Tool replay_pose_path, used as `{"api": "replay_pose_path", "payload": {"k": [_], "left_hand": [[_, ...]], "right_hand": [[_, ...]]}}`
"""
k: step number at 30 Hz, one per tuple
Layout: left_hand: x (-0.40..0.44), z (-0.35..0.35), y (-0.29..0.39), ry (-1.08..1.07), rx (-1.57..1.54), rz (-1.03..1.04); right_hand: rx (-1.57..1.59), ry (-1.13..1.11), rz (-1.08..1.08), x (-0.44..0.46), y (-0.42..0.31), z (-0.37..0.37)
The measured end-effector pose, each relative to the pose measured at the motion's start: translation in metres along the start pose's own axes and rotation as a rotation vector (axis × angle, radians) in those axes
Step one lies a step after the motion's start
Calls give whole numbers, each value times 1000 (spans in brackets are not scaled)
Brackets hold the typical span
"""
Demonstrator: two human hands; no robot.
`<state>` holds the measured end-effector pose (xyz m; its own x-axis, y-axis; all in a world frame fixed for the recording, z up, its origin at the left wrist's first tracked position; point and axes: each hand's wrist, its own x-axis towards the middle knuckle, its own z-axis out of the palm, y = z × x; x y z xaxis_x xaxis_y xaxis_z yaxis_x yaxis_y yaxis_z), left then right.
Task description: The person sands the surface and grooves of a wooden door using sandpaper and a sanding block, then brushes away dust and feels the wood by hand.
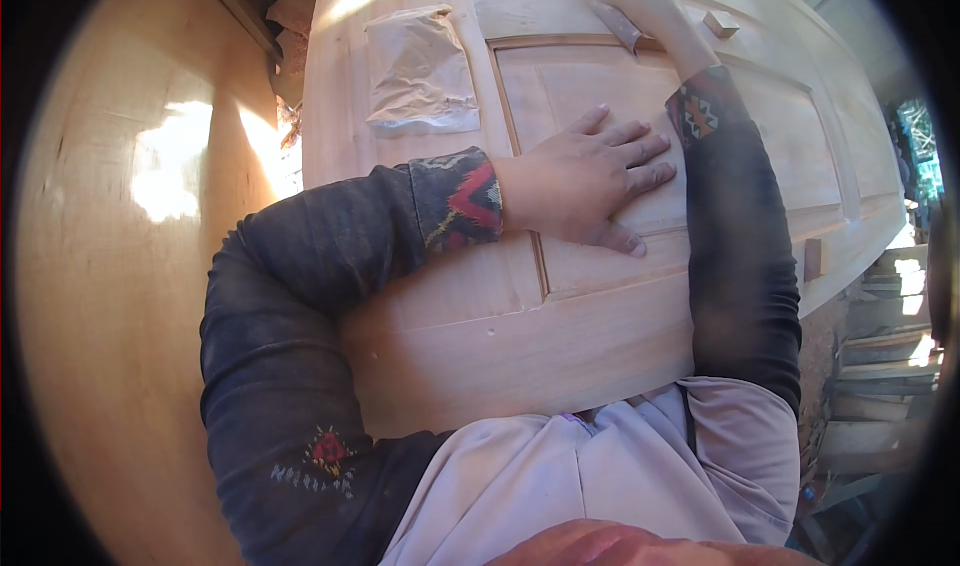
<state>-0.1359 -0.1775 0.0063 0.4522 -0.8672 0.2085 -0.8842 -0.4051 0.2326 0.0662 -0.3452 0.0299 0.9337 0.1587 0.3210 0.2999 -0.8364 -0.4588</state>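
My left hand (595,181) lies flat with fingers spread on a recessed panel of a pale wooden door (600,341). Farther up the door, my right hand (650,11) is closed on a thin greyish-brown piece of sandpaper (618,28), pressed against the moulding at the panel's upper edge. The fingers' undersides are hidden. A small wooden block (721,24) sits just right of that hand. To the left of my left hand, a crumpled pale sheet (422,74) rests on the door's surface.
A large smooth wooden board (110,316) stands along the left side. Another small wooden block (815,258) is at the door's right edge. Stacked wood pieces (885,376) lie on the ground to the right. Bright sunlight patches fall on the board and the door's far left corner.
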Motion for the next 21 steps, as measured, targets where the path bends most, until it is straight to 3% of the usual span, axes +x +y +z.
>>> {"api": "replay_pose_path", "payload": {"k": [5,7,9,11,14,17,21], "left_hand": [[1,-5,-2,8,-12,-25],[7,-27,-8,-26,21,-100],[13,-41,-54,137,87,-397],[-3,-43,-85,523,366,-548],[-13,-46,-94,152,366,-799],[-13,-43,-93,197,420,-837],[-10,-38,-84,188,529,-896]], "right_hand": [[200,-98,141,-1,1,-15],[183,11,56,1,9,-8],[151,125,40,-3,-1,-10],[107,245,86,-20,-37,-27],[-16,23,1,-6,-22,-15],[-231,28,-179,-11,-20,-3],[-268,-181,-130,-14,-35,-13]]}}
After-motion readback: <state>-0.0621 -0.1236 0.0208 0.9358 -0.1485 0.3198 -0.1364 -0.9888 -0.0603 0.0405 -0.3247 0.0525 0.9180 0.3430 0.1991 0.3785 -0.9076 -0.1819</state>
